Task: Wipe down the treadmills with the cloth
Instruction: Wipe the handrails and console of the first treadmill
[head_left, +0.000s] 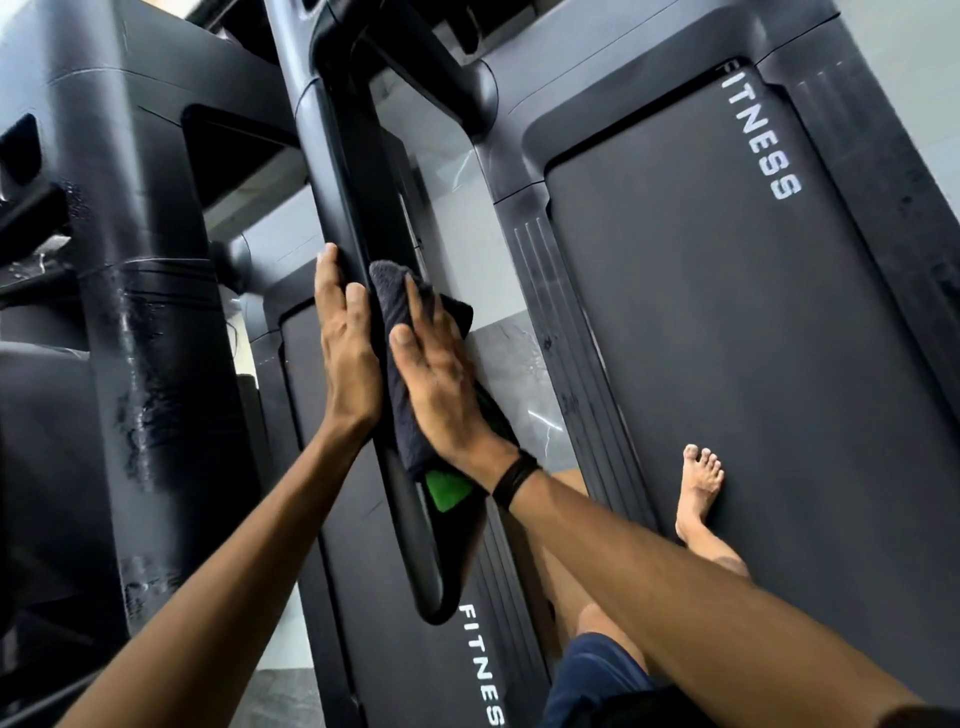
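Hands work a black treadmill handrail (358, 208). Left hand (345, 343) lies flat on the rail's left side, fingers straight and together. Right hand (441, 384), fingers straight and slightly spread, presses a dark cloth (400, 306) against its right side. Bare foot (698, 488) stands on the treadmill belt (727, 322).

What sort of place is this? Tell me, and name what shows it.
Most likely a gym. Two treadmills stand side by side, each belt printed "FITNESS", with a long handrail running between them. The right hand presses a dark cloth against that rail.
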